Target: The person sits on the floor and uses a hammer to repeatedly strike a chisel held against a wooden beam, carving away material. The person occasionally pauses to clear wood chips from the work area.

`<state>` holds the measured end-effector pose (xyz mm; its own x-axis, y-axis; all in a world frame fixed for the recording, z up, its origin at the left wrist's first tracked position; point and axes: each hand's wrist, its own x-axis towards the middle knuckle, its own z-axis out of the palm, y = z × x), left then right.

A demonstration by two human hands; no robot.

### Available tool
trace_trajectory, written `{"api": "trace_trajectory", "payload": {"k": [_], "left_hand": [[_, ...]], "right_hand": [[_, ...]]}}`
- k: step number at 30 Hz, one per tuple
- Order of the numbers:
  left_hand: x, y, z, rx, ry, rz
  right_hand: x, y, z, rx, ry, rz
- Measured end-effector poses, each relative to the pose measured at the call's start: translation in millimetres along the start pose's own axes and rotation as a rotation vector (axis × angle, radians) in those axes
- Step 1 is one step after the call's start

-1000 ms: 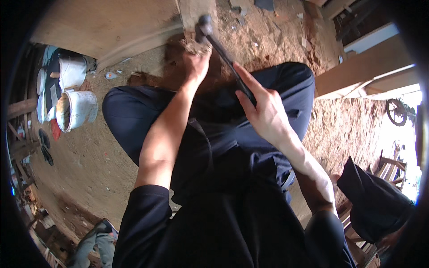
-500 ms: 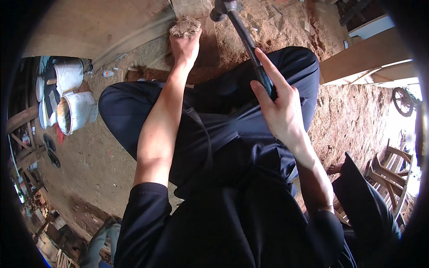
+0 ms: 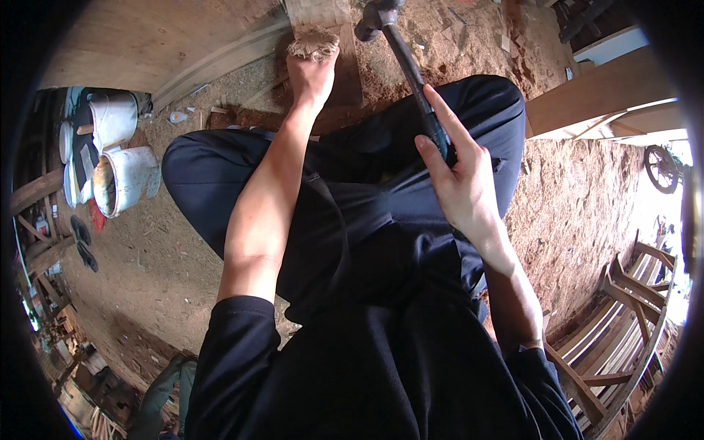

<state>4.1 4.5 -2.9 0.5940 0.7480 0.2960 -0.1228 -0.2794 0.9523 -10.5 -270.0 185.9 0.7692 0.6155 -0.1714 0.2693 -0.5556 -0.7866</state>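
My right hand [image 3: 466, 183] is closed round the dark grip of a hammer [image 3: 411, 70], its index finger laid along the handle. The metal head is up at the top of the view, to the right of my left hand and apart from it. My left hand [image 3: 312, 82] is a fist round a wooden handle with a frayed, mushroomed top [image 3: 314, 45]. Its lower end is hidden beneath the fist. Below that fist lies a flat wooden board [image 3: 350, 73]. Both hands are out over my crossed legs in dark trousers.
A large wooden panel [image 3: 169, 44] stands at the upper left. Beside it are white buckets [image 3: 132, 180] and a pair of dark sandals [image 3: 84, 246]. Another wooden panel [image 3: 601, 95] is at the right, above a slatted wooden frame [image 3: 609, 330]. Sawdust and scraps cover the ground.
My left hand and the frayed handle have shifted slightly right. The hammer head has moved slightly right and down. Dark clothing of another person at the lower right has gone from view.
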Motion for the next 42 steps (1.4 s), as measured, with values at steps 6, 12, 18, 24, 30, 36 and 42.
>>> {"api": "trace_trajectory", "payload": {"k": [6, 12, 18, 24, 30, 36, 42], "left_hand": [[-1.8, 0.8, 3.2, 0.167, 0.031, 0.139], [-1.2, 5.4, -1.1, 0.190, 0.000, -0.003], [-3.4, 15.7, 3.7, 0.109, 0.060, 0.180], [-11.2, 7.0, 2.1, 0.131, 0.046, 0.134], [-6.0, -7.5, -1.5, 0.227, 0.036, 0.183], [-12.7, 6.2, 5.9, 0.129, 0.028, 0.068], [-5.1, 12.5, 1.7, 0.142, 0.061, 0.163]], "right_hand": [[-2.6, -8.0, -4.4, -0.016, 0.008, -0.047], [3.7, -30.0, -14.5, 0.019, 0.130, -0.512], [22.7, -22.1, 6.9, 0.035, 0.104, -0.543], [27.0, -33.8, -2.0, -0.190, -0.195, -0.218], [28.5, -21.3, 16.9, -0.066, 0.003, -0.446], [26.1, -13.4, 8.9, -0.213, -0.176, -0.228], [12.0, -22.9, 7.3, 0.035, 0.047, -0.400]]}}
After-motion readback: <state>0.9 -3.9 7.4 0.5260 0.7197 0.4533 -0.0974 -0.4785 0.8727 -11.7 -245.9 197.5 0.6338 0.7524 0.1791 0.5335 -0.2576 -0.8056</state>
